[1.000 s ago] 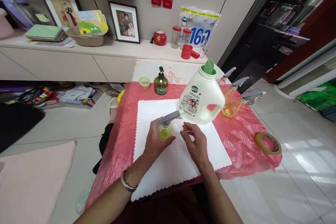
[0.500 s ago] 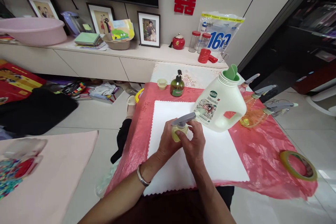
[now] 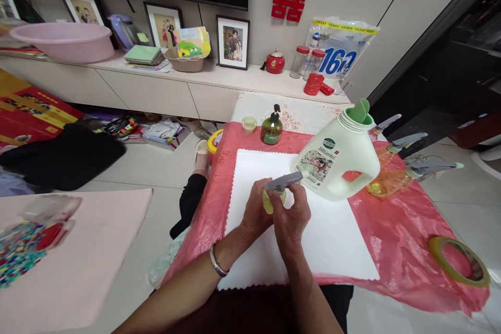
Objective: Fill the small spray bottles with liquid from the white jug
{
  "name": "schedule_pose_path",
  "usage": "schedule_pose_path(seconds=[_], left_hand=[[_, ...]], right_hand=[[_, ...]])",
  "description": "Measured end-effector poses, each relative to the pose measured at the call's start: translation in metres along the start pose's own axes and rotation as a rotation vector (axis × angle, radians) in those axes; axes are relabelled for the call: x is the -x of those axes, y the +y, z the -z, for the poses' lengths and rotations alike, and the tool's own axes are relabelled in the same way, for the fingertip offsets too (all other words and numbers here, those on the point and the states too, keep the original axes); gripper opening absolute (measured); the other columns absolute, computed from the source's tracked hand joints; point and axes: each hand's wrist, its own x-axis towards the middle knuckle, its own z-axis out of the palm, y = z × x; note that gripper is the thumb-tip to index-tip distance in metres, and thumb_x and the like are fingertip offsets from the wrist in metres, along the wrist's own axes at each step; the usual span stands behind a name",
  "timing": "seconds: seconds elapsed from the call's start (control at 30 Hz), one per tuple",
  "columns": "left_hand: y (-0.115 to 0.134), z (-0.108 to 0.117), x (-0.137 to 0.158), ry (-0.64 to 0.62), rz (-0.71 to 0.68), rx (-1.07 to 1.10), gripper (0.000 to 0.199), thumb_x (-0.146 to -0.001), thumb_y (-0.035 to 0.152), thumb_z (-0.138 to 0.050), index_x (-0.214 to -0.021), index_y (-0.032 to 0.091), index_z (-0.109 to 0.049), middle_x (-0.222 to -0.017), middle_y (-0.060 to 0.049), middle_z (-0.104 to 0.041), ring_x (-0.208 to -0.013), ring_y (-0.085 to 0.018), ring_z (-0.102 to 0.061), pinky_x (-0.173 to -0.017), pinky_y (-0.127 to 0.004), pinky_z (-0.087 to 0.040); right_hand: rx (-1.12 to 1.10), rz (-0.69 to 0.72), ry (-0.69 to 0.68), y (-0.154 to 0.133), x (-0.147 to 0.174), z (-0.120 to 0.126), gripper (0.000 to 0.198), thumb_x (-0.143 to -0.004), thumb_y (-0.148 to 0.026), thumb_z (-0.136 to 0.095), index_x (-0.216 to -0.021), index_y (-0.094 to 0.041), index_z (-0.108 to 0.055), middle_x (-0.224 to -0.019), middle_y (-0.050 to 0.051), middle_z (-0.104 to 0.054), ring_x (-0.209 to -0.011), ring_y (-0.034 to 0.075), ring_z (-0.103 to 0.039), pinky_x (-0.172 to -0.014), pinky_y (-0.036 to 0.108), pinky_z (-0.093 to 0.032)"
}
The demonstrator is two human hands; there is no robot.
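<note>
Over the white sheet, my left hand [image 3: 256,210] is wrapped round a small spray bottle [image 3: 267,203] of pale yellow liquid with a grey head. My right hand [image 3: 291,216] closes on the same bottle from the other side, its thumb pressed at the neck under the head. The bottle stands nearly upright, its lower part hidden by my fingers. Just beyond my right hand is a large pale-green jug [image 3: 354,148] with a green scoop-like piece [image 3: 359,110] in its mouth. A dark green pump bottle [image 3: 271,128] and a small cup [image 3: 249,124] stand farther back.
The white scalloped sheet [image 3: 329,242] lies on a red plastic cover [image 3: 387,214]. More spray bottles [image 3: 385,182] with grey heads stand right of the jug. A tape roll [image 3: 460,261] sits at the right edge. To the left, colourful small pieces [image 3: 23,253] lie on a pink surface.
My right thumb has moved up from the bottle's body to its neck. Both hands still hold the spray bottle. The view has turned slightly left, so the scene sits farther right.
</note>
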Motion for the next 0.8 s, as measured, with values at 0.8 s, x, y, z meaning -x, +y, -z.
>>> schedule_pose_path(seconds=[0.8], left_hand=[[-0.003, 0.000, 0.002, 0.011, -0.033, -0.054, 0.067, -0.068, 0.039, -0.085, -0.126, 0.024, -0.055, -0.124, -0.010, -0.065, -0.115, -0.031, -0.065, -0.100, -0.051, -0.057]], right_hand=[[-0.090, 0.030, -0.297, 0.019, -0.008, 0.019, 0.030, -0.098, -0.029, -0.053, -0.125, -0.023, -0.066, -0.117, 0.003, -0.067, -0.108, 0.020, -0.064, -0.097, 0.035, -0.053]])
